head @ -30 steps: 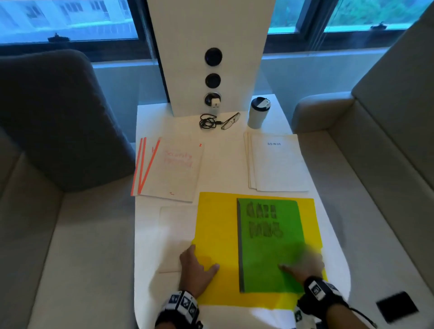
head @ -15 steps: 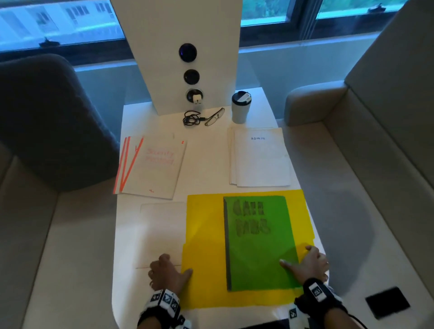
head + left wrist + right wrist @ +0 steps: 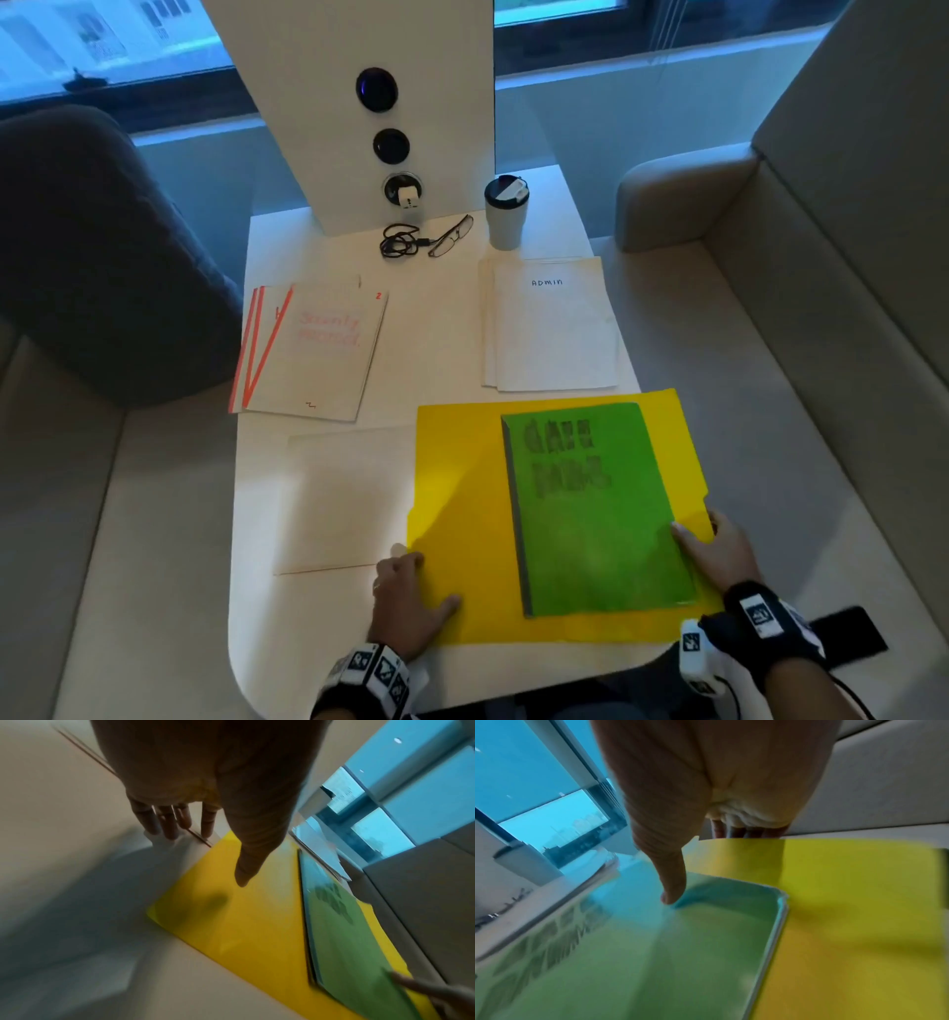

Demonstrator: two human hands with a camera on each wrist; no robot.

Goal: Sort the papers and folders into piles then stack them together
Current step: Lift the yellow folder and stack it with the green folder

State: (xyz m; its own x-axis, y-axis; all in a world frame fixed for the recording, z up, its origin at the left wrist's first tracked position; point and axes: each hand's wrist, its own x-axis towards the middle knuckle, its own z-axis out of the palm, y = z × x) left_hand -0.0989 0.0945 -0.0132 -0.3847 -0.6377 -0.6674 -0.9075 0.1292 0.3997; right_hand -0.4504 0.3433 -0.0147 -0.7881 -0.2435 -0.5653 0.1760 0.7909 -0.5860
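A yellow folder [image 3: 462, 488] [image 3: 244, 923] [image 3: 847, 902] lies at the table's near right with a green book [image 3: 590, 514] [image 3: 359, 953] [image 3: 654, 953] on top. My left hand [image 3: 421, 580] [image 3: 208, 858] straddles the folder's left edge, thumb over the yellow, fingertips down beside it on a beige folder [image 3: 349, 493]. My right hand [image 3: 703, 534] [image 3: 706, 866] holds the folder's right edge, thumb pressing the green cover, fingers hidden beneath the yellow sheet. A red-edged pile [image 3: 313, 349] sits far left. A white pile marked ADMIN [image 3: 554, 329] sits far right.
A white pillar [image 3: 359, 103] with sockets stands at the table's back. Before it lie a coiled black cable [image 3: 398, 244] and glasses [image 3: 452, 236], with a lidded cup [image 3: 506, 210] alongside. Sofa seats flank the table. A flat black object [image 3: 852, 637] lies on the right seat.
My right hand slid from the green cover to the yellow folder's right edge and wrapped its fingers under. My left fingers drew back and curled down at the folder's left edge.
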